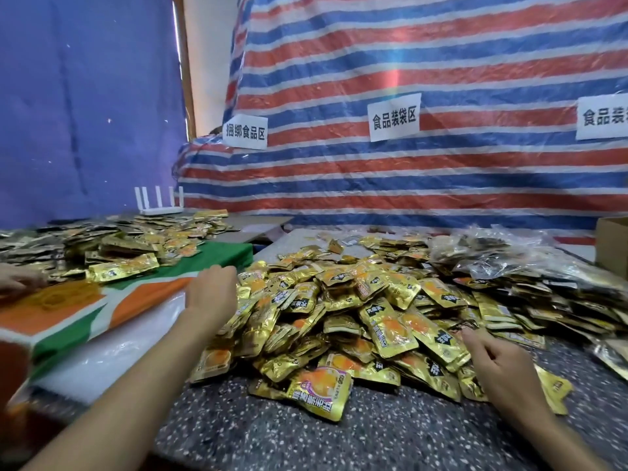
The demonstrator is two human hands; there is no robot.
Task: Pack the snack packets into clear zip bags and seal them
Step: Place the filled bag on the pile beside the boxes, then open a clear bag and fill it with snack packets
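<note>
A big heap of gold snack packets (356,307) covers the speckled grey table (339,440) ahead of me. My left hand (212,292) reaches to the heap's left edge, fingers extended and resting against the packets and the cloth beside them. My right hand (492,355) hovers at the heap's near right side, fingers loosely curled and touching packets, gripping nothing that I can see. Clear plastic bags (102,355) lie flat at the left under my forearm. Filled clear bags of packets (492,253) pile up at the back right.
An orange, green and white cloth (142,294) covers the left table, which carries a second pile of packets (112,246) and yellow rubber bands (64,297). Another person's hand (17,280) shows at the far left. A white router (159,202) and a cardboard box (611,243) stand behind.
</note>
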